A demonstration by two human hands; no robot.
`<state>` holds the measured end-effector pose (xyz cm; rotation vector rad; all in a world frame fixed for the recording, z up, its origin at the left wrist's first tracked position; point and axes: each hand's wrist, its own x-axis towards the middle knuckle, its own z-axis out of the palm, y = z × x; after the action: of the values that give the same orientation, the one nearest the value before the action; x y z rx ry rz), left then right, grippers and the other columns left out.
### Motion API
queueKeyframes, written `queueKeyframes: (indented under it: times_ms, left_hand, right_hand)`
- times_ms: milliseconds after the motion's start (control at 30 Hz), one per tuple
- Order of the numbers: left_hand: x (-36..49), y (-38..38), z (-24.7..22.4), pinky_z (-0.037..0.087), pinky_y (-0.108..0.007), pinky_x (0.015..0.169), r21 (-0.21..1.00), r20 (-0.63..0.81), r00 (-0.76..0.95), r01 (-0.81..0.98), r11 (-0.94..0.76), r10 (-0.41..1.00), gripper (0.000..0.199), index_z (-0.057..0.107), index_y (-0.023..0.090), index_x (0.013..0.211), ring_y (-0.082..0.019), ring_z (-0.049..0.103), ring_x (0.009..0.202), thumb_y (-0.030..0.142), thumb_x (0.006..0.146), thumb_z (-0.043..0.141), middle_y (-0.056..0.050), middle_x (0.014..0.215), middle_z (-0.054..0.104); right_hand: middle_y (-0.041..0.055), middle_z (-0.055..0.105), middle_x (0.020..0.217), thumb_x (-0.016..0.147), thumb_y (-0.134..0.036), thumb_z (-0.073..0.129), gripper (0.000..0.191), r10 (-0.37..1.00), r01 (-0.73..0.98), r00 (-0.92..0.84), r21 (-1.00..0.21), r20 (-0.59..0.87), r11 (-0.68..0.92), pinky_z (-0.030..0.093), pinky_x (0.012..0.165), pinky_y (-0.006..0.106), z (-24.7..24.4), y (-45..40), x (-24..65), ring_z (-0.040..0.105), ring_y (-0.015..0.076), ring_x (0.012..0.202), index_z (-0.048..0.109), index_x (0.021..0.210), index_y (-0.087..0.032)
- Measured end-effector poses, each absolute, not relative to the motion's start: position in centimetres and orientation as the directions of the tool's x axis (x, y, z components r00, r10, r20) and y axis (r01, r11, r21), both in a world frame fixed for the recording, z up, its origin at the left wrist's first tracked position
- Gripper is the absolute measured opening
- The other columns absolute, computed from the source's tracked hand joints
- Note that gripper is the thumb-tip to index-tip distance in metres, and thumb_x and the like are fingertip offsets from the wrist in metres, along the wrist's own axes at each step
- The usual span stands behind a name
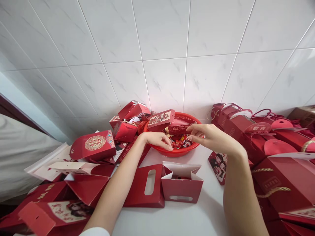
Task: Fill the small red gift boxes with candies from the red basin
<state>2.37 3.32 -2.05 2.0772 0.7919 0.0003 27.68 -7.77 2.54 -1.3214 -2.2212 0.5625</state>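
Observation:
A round red plastic basket (179, 152) stands near the wall, with wrapped candies (182, 141) and red boxes in it. My left hand (161, 140) is over its left front part, fingers curled down toward the candies; what they hold, if anything, is hidden. Above the basket's right side is my right hand (202, 135), its fingers bent and apart with nothing seen between them. A patterned red box (161, 120) lies on the basket's back left rim. In front of the basket stands an open red gift box (182, 187) with something dark red inside, beside a closed-looking red box (144, 186).
Many red boxes (93, 146) are heaped at the left. Red boxes with cord handles (285, 177) crowd the right side. A small patterned box (218, 167) lies near my right forearm. A tiled wall (164, 78) rises behind the white table (182, 218).

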Motion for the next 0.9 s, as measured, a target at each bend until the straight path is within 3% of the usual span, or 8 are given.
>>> queueKeyframes:
  times_ms: [100, 267, 467, 667, 900]
  left_hand:
    - [1.8, 3.2, -1.8, 0.049, -0.025, 0.087, 0.794, -0.324, 0.817, 0.509, -0.332, 0.478, 0.044, 0.081, 0.022, 0.101, -0.021, 0.066, 0.099, 0.041, 0.061, 0.090, -0.004, 0.112, 0.075]
    - [1.3, 2.9, -2.5, 0.050, -0.024, 0.074, 0.870, -0.220, 0.777, 0.430, -0.242, 0.590, 0.046, 0.078, 0.014, 0.106, -0.015, 0.064, 0.077, 0.038, 0.068, 0.086, -0.004, 0.085, 0.074]
    - [2.6, 2.3, -2.7, 0.054, -0.030, 0.080, 0.940, -0.046, 0.682, 0.277, -0.200, 0.730, 0.054, 0.072, 0.013, 0.113, -0.017, 0.068, 0.087, 0.041, 0.069, 0.085, -0.008, 0.101, 0.073]
    - [5.4, 1.0, -1.9, 0.056, -0.031, 0.080, 0.955, 0.152, 0.598, 0.117, -0.274, 0.787, 0.052, 0.064, 0.015, 0.108, -0.019, 0.067, 0.092, 0.042, 0.069, 0.085, -0.006, 0.101, 0.068]
    - [7.2, 0.8, -2.1, 0.059, -0.033, 0.079, 0.984, 0.173, 0.498, -0.112, -0.135, 0.849, 0.053, 0.057, 0.016, 0.106, -0.015, 0.068, 0.082, 0.036, 0.068, 0.088, -0.004, 0.106, 0.064]
  right_hand:
    - [0.0057, 0.074, 0.098, 0.093, -0.032, 0.054, 0.022, 0.891, 0.690, -0.413, -0.574, 0.189, 0.441, 0.053, 0.075, 0.030, 2.5, -7.8, 27.6, 0.069, 0.0199, 0.086, 0.067, 0.106, -0.020]
    - [0.0068, 0.075, 0.101, 0.093, -0.032, 0.055, 0.023, 0.898, 0.704, -0.405, -0.569, 0.173, 0.426, 0.053, 0.076, 0.030, 2.4, -7.6, 27.3, 0.070, 0.0207, 0.089, 0.066, 0.108, -0.020]
    - [0.0054, 0.075, 0.094, 0.093, -0.028, 0.054, 0.018, 0.877, 0.679, -0.458, -0.579, 0.146, 0.451, 0.051, 0.072, 0.029, 2.0, -7.1, 26.3, 0.069, 0.0193, 0.084, 0.067, 0.101, -0.019]
    - [0.0038, 0.073, 0.082, 0.092, -0.029, 0.055, 0.017, 0.911, 0.689, -0.366, -0.602, 0.190, 0.403, 0.045, 0.065, 0.028, 1.0, -6.0, 25.0, 0.067, 0.0192, 0.075, 0.060, 0.105, -0.019]
    - [0.0004, 0.069, 0.078, 0.083, -0.020, 0.057, 0.026, 0.911, 0.570, -0.264, -0.711, 0.316, 0.412, 0.045, 0.064, 0.027, 0.4, -5.1, 25.0, 0.066, 0.0178, 0.072, 0.056, 0.109, -0.020]
